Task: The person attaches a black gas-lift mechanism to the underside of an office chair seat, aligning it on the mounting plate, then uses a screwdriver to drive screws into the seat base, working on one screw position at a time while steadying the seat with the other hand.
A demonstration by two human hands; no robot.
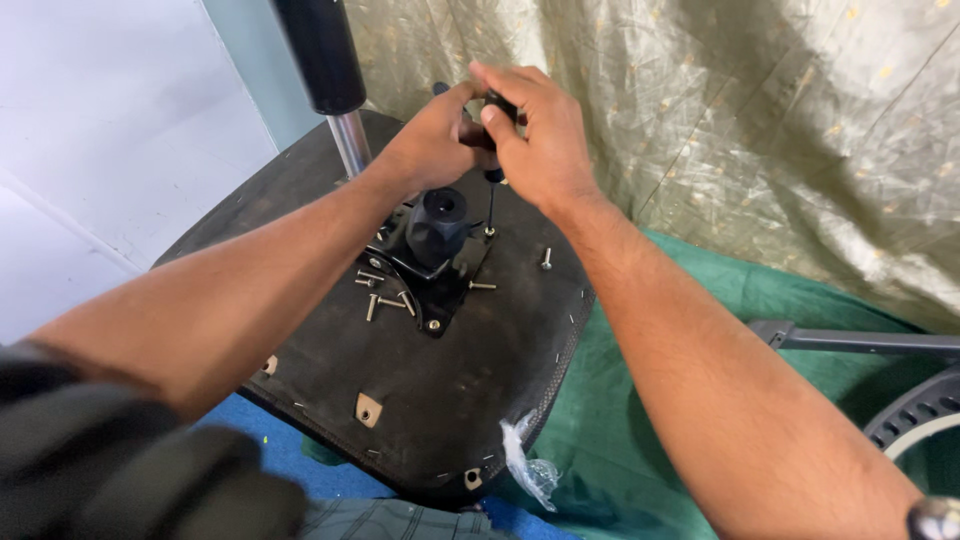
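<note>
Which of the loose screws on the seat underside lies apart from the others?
The single screw on the bare seat underside, right of the black mounting plate; the other loose screws are clustered at the plate's left edge.

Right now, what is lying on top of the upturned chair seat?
On the chair seat sit a black mounting plate with its socket, several loose screws, and one screw apart. The forearms cover the rest.

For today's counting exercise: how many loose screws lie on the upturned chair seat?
6: four clustered left of the mounting plate at, one at its right edge, one apart. Hands may hide others.
</note>
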